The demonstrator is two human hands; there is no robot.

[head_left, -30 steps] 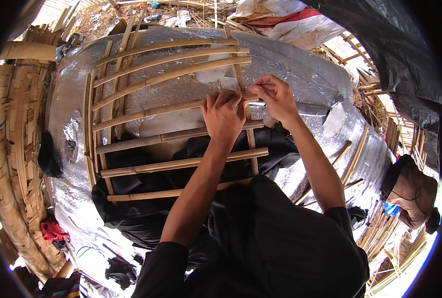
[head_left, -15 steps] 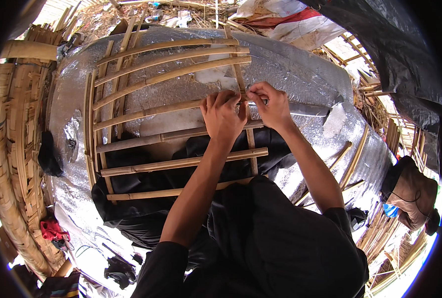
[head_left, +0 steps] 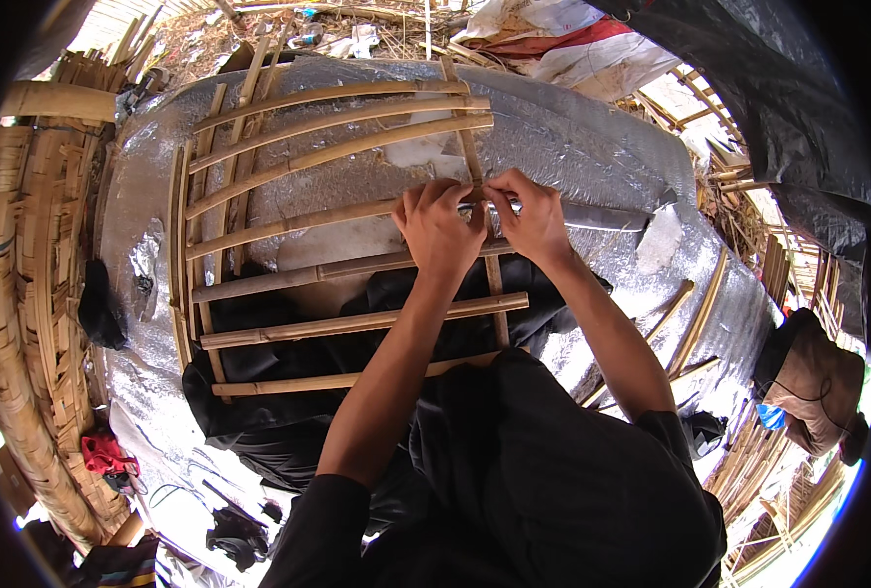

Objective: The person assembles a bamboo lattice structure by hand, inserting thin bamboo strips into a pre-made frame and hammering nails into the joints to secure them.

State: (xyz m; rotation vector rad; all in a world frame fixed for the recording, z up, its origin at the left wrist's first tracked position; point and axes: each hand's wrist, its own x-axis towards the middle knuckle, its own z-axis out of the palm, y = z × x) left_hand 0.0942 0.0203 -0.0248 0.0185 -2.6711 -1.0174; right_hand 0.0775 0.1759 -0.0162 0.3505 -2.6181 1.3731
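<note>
Both hands are being held together at one crossing of the bamboo lattice frame [head_left: 338, 265], where the upright bamboo strip [head_left: 495, 284] is being met by a horizontal slat [head_left: 289, 223]. The left hand [head_left: 442, 230] is being curled down over that crossing, fingers bent and closed; what is pinched under them cannot be told. The right hand [head_left: 529, 218] is being pressed against it from the right, thumb and fingers closed tight on the near end of a knife [head_left: 592, 214], whose grey blade is being pointed away to the right, flat over the silver sheet. The fingertips of both hands are touching at the strip.

Around the grip:
- Three more curved slats are being carried above the hands, three straighter ones below, toward the body.
- The lattice is being supported by a rounded mound wrapped in silver foil sheeting [head_left: 592, 147], which is extending right and left of the hands.
- Black cloth [head_left: 289, 372] is lying under the lower slats, just below the hands.
- Loose bamboo splits [head_left: 695, 323] are lying on the foil, lower right of the grip, well apart.
- Far left, a woven bamboo structure [head_left: 24, 294] is standing beside the mound.
- Far right, another person in brown [head_left: 813, 382] is crouching, well apart.
- A red rag [head_left: 102, 456] is lying lower left.
</note>
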